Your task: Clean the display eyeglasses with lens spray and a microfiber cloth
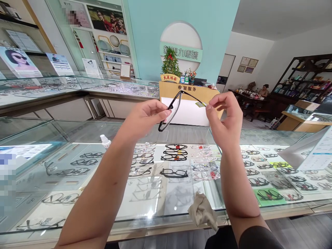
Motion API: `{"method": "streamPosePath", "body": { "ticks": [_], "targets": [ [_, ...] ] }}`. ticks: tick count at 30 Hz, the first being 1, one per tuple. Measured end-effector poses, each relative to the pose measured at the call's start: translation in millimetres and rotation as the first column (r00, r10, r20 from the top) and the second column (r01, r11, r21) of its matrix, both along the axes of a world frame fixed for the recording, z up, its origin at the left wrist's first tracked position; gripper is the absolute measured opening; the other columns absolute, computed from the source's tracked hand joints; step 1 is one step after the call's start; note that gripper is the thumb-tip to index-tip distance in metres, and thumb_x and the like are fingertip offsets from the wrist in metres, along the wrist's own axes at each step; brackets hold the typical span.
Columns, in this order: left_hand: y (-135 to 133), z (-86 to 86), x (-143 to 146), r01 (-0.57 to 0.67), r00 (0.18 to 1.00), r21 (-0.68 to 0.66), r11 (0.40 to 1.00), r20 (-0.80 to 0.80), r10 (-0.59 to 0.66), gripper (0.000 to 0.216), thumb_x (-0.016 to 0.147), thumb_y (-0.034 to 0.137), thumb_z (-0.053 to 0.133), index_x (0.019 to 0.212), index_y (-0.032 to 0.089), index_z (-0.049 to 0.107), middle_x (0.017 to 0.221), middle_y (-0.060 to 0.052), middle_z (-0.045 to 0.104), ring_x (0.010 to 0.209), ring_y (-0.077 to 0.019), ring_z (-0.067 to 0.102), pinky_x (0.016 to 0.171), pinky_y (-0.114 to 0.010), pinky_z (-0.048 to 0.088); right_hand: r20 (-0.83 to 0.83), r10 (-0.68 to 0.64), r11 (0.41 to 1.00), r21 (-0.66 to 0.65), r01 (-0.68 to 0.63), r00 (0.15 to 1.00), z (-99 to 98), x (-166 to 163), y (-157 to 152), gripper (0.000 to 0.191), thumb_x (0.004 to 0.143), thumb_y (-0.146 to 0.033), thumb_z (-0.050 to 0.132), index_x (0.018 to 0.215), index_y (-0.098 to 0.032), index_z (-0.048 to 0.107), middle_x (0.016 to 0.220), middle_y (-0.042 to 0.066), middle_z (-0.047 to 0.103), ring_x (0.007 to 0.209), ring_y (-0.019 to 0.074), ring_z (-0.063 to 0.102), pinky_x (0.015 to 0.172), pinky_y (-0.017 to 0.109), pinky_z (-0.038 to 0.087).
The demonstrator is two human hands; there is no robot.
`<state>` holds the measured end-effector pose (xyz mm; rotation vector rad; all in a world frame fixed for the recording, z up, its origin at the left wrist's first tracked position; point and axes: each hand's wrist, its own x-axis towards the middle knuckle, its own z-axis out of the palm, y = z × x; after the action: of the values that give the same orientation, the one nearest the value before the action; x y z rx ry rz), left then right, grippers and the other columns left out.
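A pair of black-framed eyeglasses (182, 92) is held up above the glass counter, seen edge-on with a temple stretched to the right. My left hand (145, 119) pinches the lens front between thumb and fingers. At the other side, the thumb and fingers of my right hand (225, 119) close on the tip of that temple. Below, a crumpled beige cloth (202, 211) lies on the counter's near edge. Further left on the glass stands a white spray bottle (105, 141), partly hidden by my left forearm.
The glass display counter (181, 221) spans the space before me, with rows of eyeglasses inside. A tilted sign (315, 154) stands on its right. Beyond are a cashier desk (166, 114), more showcases (121, 90), and a person (264, 90) seated at the far right.
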<state>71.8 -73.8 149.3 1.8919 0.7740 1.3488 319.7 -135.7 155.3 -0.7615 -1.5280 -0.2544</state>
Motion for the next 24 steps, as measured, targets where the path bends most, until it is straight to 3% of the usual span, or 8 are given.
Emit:
{"method": "streamPosePath", "body": {
  "ticks": [5,10,15,24],
  "targets": [
    [-4,-0.8,5,0.017,0.999,0.011,1.0,-0.038,-0.017,0.039,0.084,0.058,0.089,0.086,0.021,0.074,0.085,-0.004,0.072,0.082,-0.0189,0.066,0.082,-0.036,0.054,0.225,0.134,0.978,-0.189,-0.091,0.965,-1.7,-15,-10,0.018,0.104,-0.027,0.061,0.118,-0.027,0.073,0.109,0.004,0.077,0.098,0.0213,0.071,0.093,0.041,0.056],
    [-11,-0.1,11,-0.001,1.0,0.016,1.0,-0.013,0.001,0.036,0.081,0.052,0.092,0.085,0.021,0.075,0.087,-0.004,0.074,0.081,-0.0194,0.066,0.079,-0.036,0.053,0.298,0.107,0.953,-0.304,-0.012,0.948,-5.1,-24,-8,0.03,0.105,-0.027,0.061,0.133,-0.027,0.073,0.128,0.008,0.077,0.115,0.028,0.072,0.101,0.047,0.057],
    [-6,-4.9,14,-0.023,0.998,0.015,1.0,0.062,0.022,0.033,0.08,0.051,0.094,0.085,0.022,0.078,0.088,-0.005,0.076,0.084,-0.0216,0.069,0.082,-0.037,0.055,0.264,0.063,0.944,-0.33,0.029,0.962,-5.8,-23,-7,0.027,0.105,-0.029,0.06,0.129,-0.03,0.072,0.138,0.009,0.074,0.127,0.032,0.069,0.107,0.052,0.057],
    [-3,-10.0,20,-0.052,0.99,0.033,0.998,0.13,0.047,0.031,0.083,0.049,0.091,0.088,0.022,0.077,0.088,-0.004,0.077,0.083,-0.0197,0.069,0.079,-0.034,0.055,0.273,-0.023,0.944,-0.311,0.111,0.962,-9.2,-22,-4,0.013,0.104,-0.034,0.061,0.112,-0.027,0.068,0.161,0.015,0.06,0.157,0.0399,0.047,0.125,0.066,0.041]
  ]
}}
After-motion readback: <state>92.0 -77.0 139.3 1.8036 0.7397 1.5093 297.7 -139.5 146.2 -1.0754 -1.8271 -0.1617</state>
